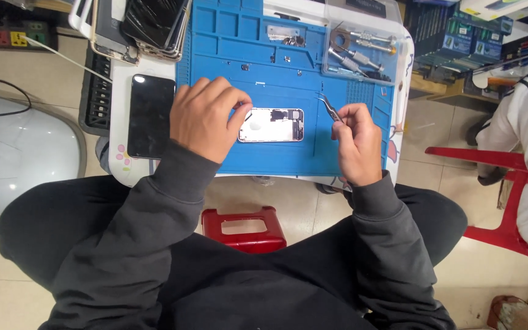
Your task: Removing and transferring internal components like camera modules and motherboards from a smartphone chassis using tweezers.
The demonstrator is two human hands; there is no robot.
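An opened phone body [271, 125], white inside with small parts showing, lies on a blue repair mat [264, 55]. My left hand [206, 117] rests on the phone's left end, fingers curled over its edge. My right hand [357, 142] sits just right of the phone and pinches a pair of metal tweezers [330, 108], tips pointing up and left, apart from the phone.
A black phone screen [150, 116] lies left of the mat. Stacked phones [154, 24] sit at the back left. A clear tray with screwdrivers [362, 49] stands at the back right. A red stool [244, 228] is below the table. Another person sits on a red chair [502, 177].
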